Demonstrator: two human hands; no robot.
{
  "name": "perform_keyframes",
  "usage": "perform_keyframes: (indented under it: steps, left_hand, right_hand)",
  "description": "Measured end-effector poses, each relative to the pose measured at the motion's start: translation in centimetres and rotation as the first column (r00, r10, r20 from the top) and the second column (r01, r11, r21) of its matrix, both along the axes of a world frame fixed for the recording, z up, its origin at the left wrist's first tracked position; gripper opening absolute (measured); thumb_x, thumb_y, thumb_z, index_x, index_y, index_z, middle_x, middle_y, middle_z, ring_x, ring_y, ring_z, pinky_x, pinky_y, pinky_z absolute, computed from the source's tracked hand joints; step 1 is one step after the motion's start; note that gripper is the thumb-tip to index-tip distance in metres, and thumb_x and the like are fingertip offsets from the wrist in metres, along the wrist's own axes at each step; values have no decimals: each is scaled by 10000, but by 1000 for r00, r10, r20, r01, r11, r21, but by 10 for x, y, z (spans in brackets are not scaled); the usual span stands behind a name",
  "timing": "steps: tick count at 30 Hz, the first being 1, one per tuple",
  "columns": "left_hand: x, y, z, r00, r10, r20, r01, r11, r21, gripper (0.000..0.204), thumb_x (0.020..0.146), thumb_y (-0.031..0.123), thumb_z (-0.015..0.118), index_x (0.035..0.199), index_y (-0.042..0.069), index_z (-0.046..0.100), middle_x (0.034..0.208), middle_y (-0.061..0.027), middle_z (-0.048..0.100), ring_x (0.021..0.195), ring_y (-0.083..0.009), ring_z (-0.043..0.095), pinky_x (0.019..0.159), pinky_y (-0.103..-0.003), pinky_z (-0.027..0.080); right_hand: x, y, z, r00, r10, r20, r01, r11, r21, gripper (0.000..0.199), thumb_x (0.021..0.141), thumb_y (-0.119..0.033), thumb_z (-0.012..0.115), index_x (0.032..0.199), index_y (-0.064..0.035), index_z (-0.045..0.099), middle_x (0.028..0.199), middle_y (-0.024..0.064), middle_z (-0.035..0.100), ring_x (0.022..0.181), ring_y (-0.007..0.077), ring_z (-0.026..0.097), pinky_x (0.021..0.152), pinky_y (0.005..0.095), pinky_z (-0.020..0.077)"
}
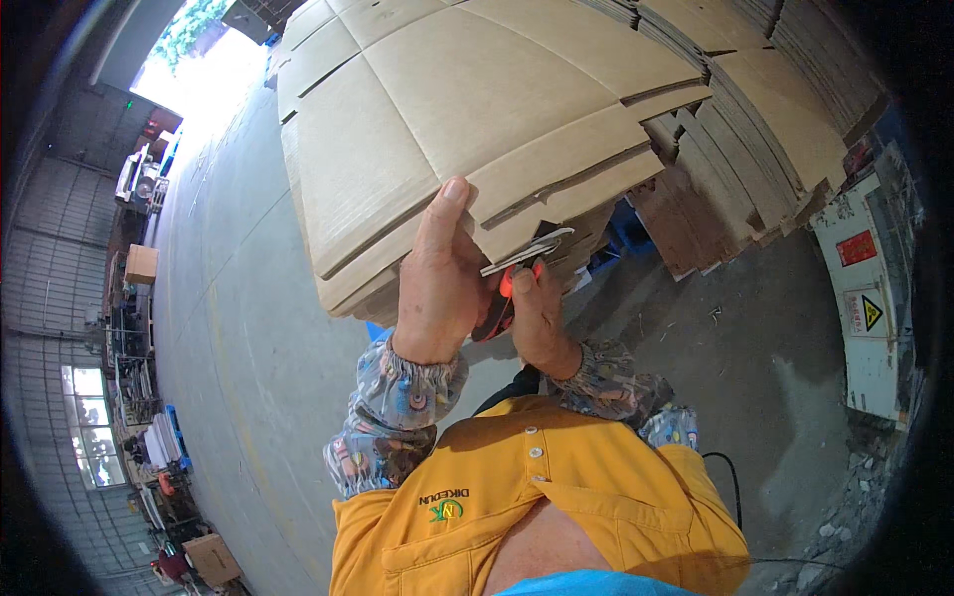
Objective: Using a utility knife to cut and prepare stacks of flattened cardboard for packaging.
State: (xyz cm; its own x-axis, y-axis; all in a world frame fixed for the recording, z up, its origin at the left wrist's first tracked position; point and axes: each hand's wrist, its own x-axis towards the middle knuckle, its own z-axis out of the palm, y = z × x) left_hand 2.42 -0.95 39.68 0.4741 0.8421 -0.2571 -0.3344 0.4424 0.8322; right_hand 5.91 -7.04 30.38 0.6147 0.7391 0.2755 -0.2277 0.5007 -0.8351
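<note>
A tall stack of flat, creased cardboard sheets (pixel 497 84) stands right in front of me. My left hand (pixel 437 283) is closed at the stack's near edge, thumb on top of a cardboard sheet and the other fingers mostly hidden. Just to its right, my right hand (pixel 542 323) grips a small tool with a red-orange and black handle (pixel 509 283); its kind is hard to make out. A narrow cardboard strip (pixel 527 252) lies against the tool, at the notched edge of the sheets. Patterned sleeve covers wrap both forearms.
More stacks of flattened cardboard (pixel 755 109) stand at the right, near blue pallet parts (pixel 626 233). A pale metal cabinet (pixel 860 298) with warning labels is at the far right. Grey floor (pixel 268 328) stretches left toward shelving, a brown box (pixel 141 264) and a bright doorway.
</note>
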Motion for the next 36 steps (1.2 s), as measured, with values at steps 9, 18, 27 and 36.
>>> perform_keyframes:
  steps: [9,18,27,36]
  left_hand:
    - [2,-9,14,998,-46,45,43,997,67,309,805,318,577,926,37,535,844,-15,506,794,-97,456,702,-239,384]
    - [-3,6,-5,998,51,-33,-49,997,54,255,794,238,608,933,32,552,909,-10,529,918,-106,468,864,-245,345]
    - [-1,8,-8,998,45,33,-45,999,1,204,801,205,601,918,43,557,918,-9,532,918,-107,464,883,-285,332]
    - [0,6,-4,999,30,19,-30,1000,8,210,792,220,613,892,42,564,881,-3,539,847,-90,469,777,-226,359]
  right_hand:
    - [-12,-5,-15,920,58,387,-32,997,-73,220,881,-233,423,943,-29,479,683,2,485,558,88,446,503,241,381]
    - [-1,-15,1,998,59,-23,-58,998,3,182,856,-190,452,910,-22,497,625,2,466,542,71,432,474,244,373]
    - [11,-6,4,996,82,-34,-85,992,-91,228,892,-249,416,940,-34,473,632,5,469,524,68,427,456,234,360]
    - [6,-2,1,990,11,138,1,996,-88,288,899,-269,367,947,2,453,835,30,479,737,108,417,647,263,384]
